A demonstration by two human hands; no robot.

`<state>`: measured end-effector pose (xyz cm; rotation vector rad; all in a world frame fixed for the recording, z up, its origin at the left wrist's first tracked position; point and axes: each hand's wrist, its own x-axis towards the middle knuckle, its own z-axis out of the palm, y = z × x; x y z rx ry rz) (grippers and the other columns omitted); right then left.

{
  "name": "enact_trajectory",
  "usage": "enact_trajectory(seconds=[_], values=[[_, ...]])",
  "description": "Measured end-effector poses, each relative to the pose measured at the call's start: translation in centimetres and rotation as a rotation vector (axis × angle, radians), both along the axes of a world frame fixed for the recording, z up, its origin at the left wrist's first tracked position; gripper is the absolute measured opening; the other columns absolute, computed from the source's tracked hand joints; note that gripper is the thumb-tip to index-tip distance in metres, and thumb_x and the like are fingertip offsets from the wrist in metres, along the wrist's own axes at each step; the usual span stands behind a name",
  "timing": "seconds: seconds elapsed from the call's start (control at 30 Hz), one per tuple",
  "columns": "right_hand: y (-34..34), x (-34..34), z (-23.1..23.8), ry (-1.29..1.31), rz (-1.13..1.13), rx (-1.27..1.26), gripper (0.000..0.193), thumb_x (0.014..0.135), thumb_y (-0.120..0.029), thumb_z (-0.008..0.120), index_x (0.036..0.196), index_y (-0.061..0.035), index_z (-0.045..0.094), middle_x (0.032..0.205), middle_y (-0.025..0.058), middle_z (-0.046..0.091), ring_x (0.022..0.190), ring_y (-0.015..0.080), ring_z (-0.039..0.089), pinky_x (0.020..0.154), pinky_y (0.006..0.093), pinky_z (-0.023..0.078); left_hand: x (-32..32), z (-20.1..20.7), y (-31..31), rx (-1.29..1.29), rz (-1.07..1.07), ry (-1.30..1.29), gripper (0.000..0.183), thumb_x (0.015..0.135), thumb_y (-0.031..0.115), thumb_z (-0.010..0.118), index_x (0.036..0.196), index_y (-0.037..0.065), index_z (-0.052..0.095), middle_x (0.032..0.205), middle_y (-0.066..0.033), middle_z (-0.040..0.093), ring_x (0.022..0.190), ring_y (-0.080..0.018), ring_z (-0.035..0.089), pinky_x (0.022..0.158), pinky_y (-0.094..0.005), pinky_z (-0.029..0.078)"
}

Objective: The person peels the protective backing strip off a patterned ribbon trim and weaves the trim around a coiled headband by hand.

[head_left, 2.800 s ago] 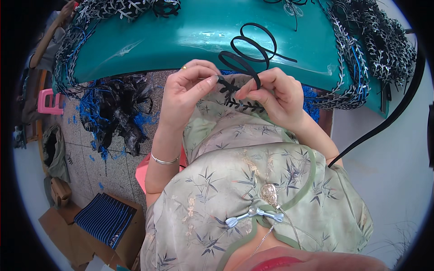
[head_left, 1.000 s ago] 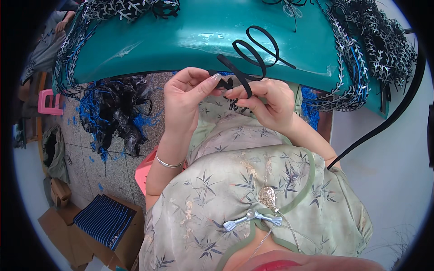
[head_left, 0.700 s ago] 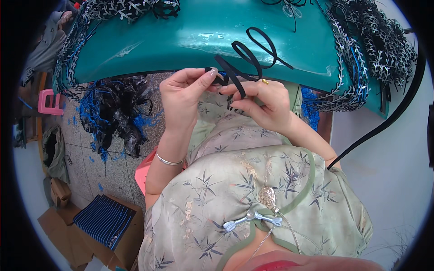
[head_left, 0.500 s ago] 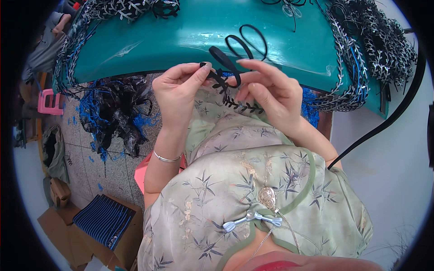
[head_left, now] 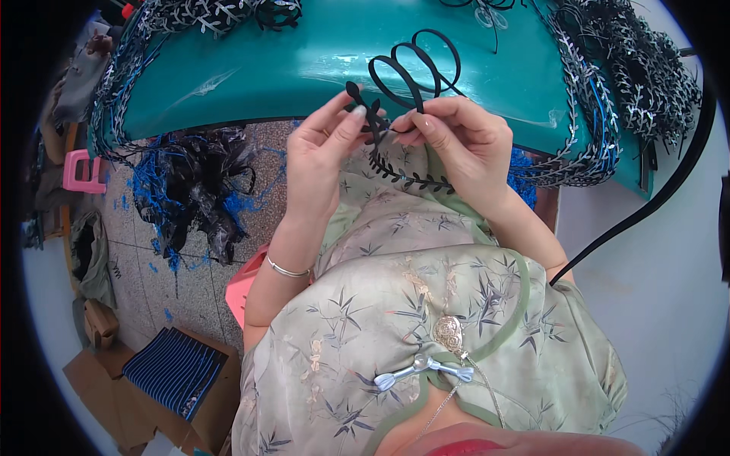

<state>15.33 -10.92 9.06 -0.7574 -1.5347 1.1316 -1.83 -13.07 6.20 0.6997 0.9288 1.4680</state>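
Observation:
My left hand point(head_left: 315, 163) pinches a black leaf-shaped trim strip point(head_left: 414, 181) near its end, with a few dark leaves standing up above the fingertips. The rest of that strip hangs down and trails right, below my right hand point(head_left: 475, 148). Between its thumb and forefinger, my right hand grips a narrow black band point(head_left: 395, 82), which rises in several loose loops over the fingers. The fingertips of both hands nearly meet. Whether the band and the leaf strip are joined there is hidden by the fingers.
A green-covered table point(head_left: 251, 68) lies ahead, with silver-and-black leaf trims point(head_left: 589, 106) draped over its edges. Black plastic and blue strands point(head_left: 205, 190) litter the floor at left. Nearby are a pink stool point(head_left: 84, 172) and a cardboard box point(head_left: 217, 395) holding blue-edged dark strips.
My left hand has moved right, closer to my right hand, and the strip's leafy end now shows above its fingers. The band's loops have shifted slightly right and opened wider.

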Motion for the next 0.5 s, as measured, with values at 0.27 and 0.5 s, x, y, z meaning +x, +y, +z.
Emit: enact_trajectory(seconds=[0.27, 0.5], values=[[-0.1, -0.1, -0.3, 0.019, -0.012, -0.021, 0.01, 0.09, 0.001, 0.059, 0.097, 0.0081, 0.062, 0.087, 0.0125, 0.07, 0.077, 0.0144, 0.068, 0.069, 0.0242, 0.058, 0.2, -1.4, -1.0, 0.024, -0.08, 0.085, 0.027, 0.087, 0.002, 0.064, 0.113, -0.005, 0.063, 0.104, -0.0129, 0.068, 0.088, -0.0162, 0.067, 0.076, -0.0256, 0.055], [-0.4, -0.2, -0.7, -0.001, -0.038, -0.003, 0.01, 0.089, 0.002, 0.06, 0.097, 0.0084, 0.062, 0.087, 0.0123, 0.07, 0.077, 0.0144, 0.069, 0.069, 0.0245, 0.058, 0.9, -1.0, -1.1, 0.044, -0.07, 0.141, 0.025, 0.088, 0.0, 0.061, 0.113, -0.004, 0.064, 0.104, -0.0113, 0.068, 0.09, -0.0128, 0.065, 0.079, -0.0244, 0.052]])
